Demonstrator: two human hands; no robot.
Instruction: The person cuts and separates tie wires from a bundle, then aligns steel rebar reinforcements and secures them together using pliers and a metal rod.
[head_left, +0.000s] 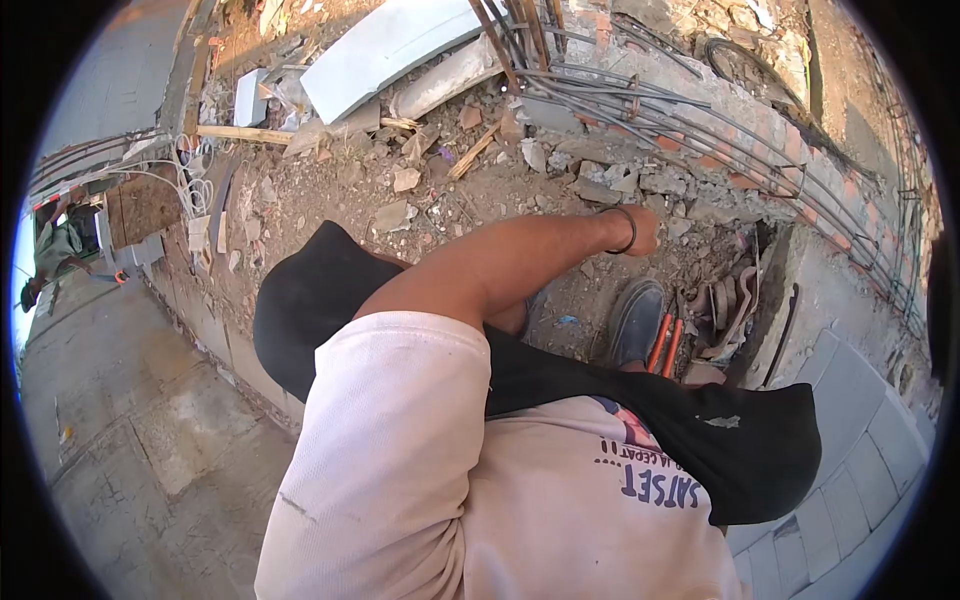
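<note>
My left hand (640,232), with a dark band on the wrist, reaches across my body to the rubble beside the rebar. Its back faces me and the fingers are hidden below, so I cannot see what it touches. Broken mortar pieces (600,188) lie nearest to it. Below the hand is my grey shoe (638,318). Right beside the shoe stand two orange-red tool handles (666,342); the tool's head is hard to make out. Curved rusty metal pieces (735,305) lie next to them. My right hand is out of view.
Bundled steel bars (660,110) run along a low brick-and-concrete wall (765,145). A white slab (385,55) and a wooden strip (245,134) lie across the debris. Grey blocks (850,465) are at right. Another person (62,245) is at far left beyond the concrete floor (130,400).
</note>
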